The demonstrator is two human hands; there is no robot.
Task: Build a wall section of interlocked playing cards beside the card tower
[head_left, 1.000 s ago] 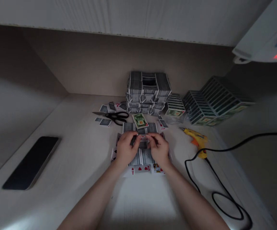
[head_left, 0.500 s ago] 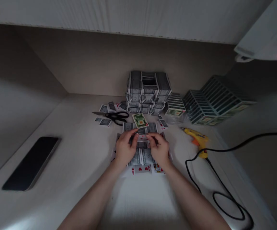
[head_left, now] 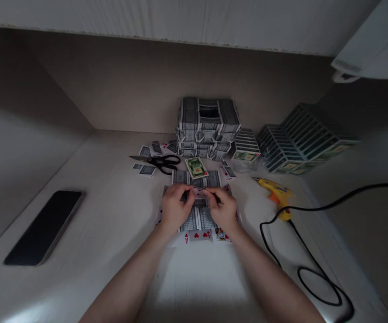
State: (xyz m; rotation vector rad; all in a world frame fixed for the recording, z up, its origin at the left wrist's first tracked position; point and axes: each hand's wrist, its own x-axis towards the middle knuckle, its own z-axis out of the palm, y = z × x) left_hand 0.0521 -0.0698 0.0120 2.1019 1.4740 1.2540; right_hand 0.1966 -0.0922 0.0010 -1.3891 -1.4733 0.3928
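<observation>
Between my fingertips is a playing card [head_left: 200, 193] with red pips facing me. My left hand [head_left: 178, 204] pinches its left end, and my right hand [head_left: 222, 207] pinches the right end. Beneath both hands lies a flat piece made of joined playing cards [head_left: 190, 222], mostly patterned backs up, with hearts and a face card showing along its near edge. Just beyond my fingers a green card box [head_left: 196, 168] rests on the far part of that piece. My hands hide the middle of the piece.
Black scissors [head_left: 160, 162] lie among card scraps [head_left: 147, 170] at left. Behind stands a patterned card-built box [head_left: 209, 125]. Rows of card packs [head_left: 291, 150] stand at right, near a yellow glue gun [head_left: 276, 193] with a looping black cord [head_left: 318, 208]. A phone [head_left: 46, 226] lies far left.
Both hands keep hold of the card, with the fingertips shifted slightly and the card's top edge tilted a little. The whole view has moved very slightly.
</observation>
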